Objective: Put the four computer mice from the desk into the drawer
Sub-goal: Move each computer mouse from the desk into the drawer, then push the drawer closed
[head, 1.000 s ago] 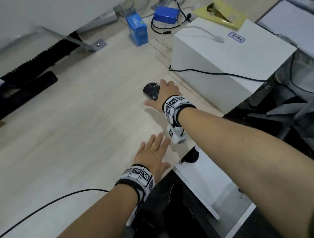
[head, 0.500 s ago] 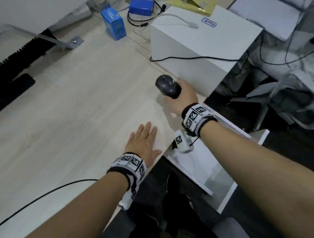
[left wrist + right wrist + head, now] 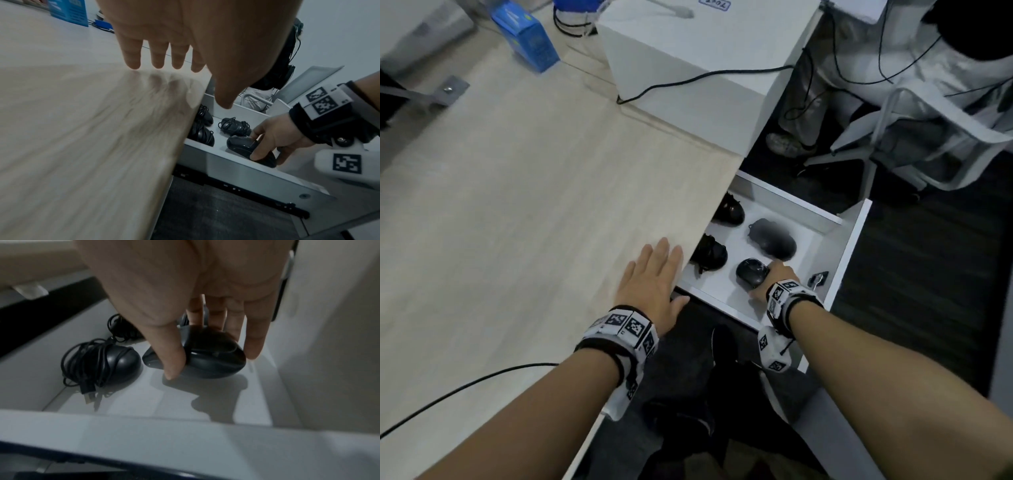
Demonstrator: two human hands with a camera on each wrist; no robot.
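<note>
My right hand (image 3: 774, 279) grips a black computer mouse (image 3: 751, 272) inside the open white drawer (image 3: 839, 253), thumb and fingers curled around it (image 3: 213, 360) just above the drawer floor. Three more black mice lie in the drawer: one with a wound cable (image 3: 709, 253) to the left, another (image 3: 729, 210) behind it half under the desk edge, and a larger one (image 3: 774, 238) at the back. In the right wrist view the cabled mouse (image 3: 115, 365) sits beside the held one. My left hand (image 3: 650, 284) rests flat on the desk (image 3: 517, 205) near its corner, fingers straight (image 3: 158, 53).
A white box (image 3: 705, 68) with a black cable across it stands at the desk's far right. A blue carton (image 3: 527, 37) is behind it to the left. A black cable (image 3: 465, 387) crosses the near desk. A chair base and cables are on the floor beyond the drawer.
My right hand lifted the black mouse off the desk and carried it right and down into the drawer. The left hand stayed flat on the desk.
</note>
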